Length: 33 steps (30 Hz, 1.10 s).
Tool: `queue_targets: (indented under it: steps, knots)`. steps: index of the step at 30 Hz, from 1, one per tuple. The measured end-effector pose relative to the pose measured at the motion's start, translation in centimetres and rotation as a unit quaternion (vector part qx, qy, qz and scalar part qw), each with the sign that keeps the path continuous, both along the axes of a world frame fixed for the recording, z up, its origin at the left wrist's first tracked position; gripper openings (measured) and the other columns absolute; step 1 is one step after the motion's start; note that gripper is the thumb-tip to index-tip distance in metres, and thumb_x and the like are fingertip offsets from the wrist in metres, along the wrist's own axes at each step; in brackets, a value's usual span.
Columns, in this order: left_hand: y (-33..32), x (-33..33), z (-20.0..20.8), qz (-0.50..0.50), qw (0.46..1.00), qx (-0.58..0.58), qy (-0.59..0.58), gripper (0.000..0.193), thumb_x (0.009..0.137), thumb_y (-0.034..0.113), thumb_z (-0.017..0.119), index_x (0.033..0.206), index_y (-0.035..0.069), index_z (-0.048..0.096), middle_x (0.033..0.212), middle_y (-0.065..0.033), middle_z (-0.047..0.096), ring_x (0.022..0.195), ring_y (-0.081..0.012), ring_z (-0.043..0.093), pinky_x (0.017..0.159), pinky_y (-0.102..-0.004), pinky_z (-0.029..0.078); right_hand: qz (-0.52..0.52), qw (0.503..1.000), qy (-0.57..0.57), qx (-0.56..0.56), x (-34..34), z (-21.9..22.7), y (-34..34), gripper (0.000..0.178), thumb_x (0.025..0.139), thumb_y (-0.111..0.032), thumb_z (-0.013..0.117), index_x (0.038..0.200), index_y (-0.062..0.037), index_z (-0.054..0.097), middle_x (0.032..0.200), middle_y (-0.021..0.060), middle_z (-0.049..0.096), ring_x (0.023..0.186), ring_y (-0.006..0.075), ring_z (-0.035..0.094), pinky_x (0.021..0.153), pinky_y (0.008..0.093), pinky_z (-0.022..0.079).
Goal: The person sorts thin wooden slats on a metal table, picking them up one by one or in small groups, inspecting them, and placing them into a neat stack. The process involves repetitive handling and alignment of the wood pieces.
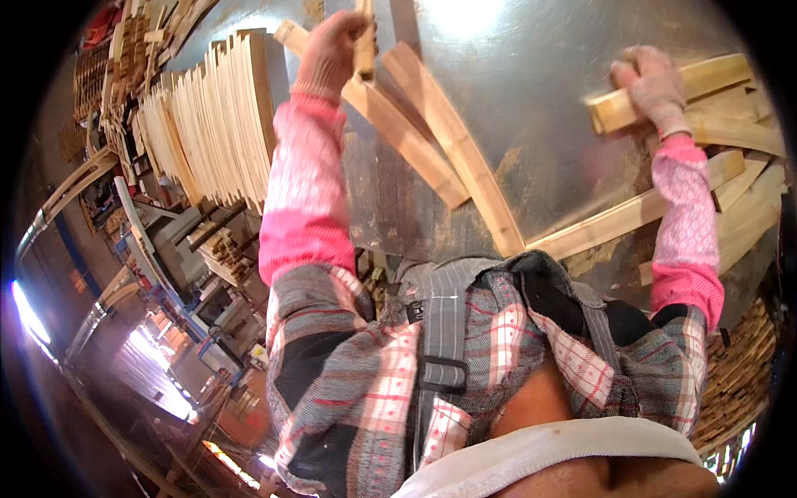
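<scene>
I'm watching my feed, and up at the top left of the frame the left hand [328,54] has its fingers clamped round a wooden slat [365,46] that runs off the upper edge. Upper right, the right hand [652,87] lies across a thick slat [610,114], fingers curled over the top; I cannot tell whether they're clamped, because the underside is hidden and there's blur. Middle of the frame, two loose slats [455,141] slant over the grey metal surface [540,108], and one long slat [602,224] angles up toward the pile [743,203] at the right. Here's my worry: that pile is crossed every which way, so, I'd judge, dragging the thick slat could hook a neighbour and send pieces sliding. The surface looks smooth, so a knock from the left hand's slat might spin the loose pair. The long slat passes close by the pink right sleeve [685,216]; a careless elbow could snag it and shove it off toward the lower edge.
</scene>
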State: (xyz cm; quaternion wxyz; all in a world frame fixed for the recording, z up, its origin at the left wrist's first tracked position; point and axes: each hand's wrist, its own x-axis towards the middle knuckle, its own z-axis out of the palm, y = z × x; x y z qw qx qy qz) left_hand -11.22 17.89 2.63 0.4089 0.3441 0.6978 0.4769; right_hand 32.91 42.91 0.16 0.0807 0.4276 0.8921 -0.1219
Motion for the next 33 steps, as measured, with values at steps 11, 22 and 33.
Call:
queue_targets:
  steps: [11,22,33]
  knots:
    - [-25.6,9.9,3.6,0.172,0.852,0.111,-0.483,0.066,0.081,0.011,0.073,0.141,-0.005,0.049,0.116,-0.0145,0.064,0.102,-0.028,0.068,0.09,-0.045,0.059,-0.055,0.977,0.038,-0.204,-4.2,1.6,-36.5,0.101,0.07,-0.022,0.088,0.155,-0.0038,0.037,0.144,0.02,0.053,0.136,0.0378,0.049,0.114,0.0461,0.041]
    - [-35.4,8.9,-0.9,0.168,0.836,0.075,-0.516,0.057,0.087,0.011,0.06,0.14,-0.004,0.051,0.117,-0.0166,0.067,0.102,-0.0308,0.069,0.092,-0.0466,0.059,-0.071,0.984,0.037,-0.157,-19.7,3.3,-35.0,0.097,0.077,-0.019,0.079,0.16,-0.0083,0.029,0.139,0.0236,0.057,0.129,0.0412,0.055,0.111,0.0448,0.046]
    - [-37.1,6.2,-4.2,0.134,0.774,0.085,-0.613,0.058,0.083,0.016,0.055,0.139,0.0,0.051,0.118,-0.0237,0.068,0.103,-0.0391,0.067,0.093,-0.0549,0.057,-0.177,0.698,0.396,-0.57,-20.0,0.3,-39.5,0.083,0.08,-0.013,0.075,0.155,0.0008,0.041,0.132,0.0188,0.064,0.115,0.027,0.063,0.102,0.0349,0.051]
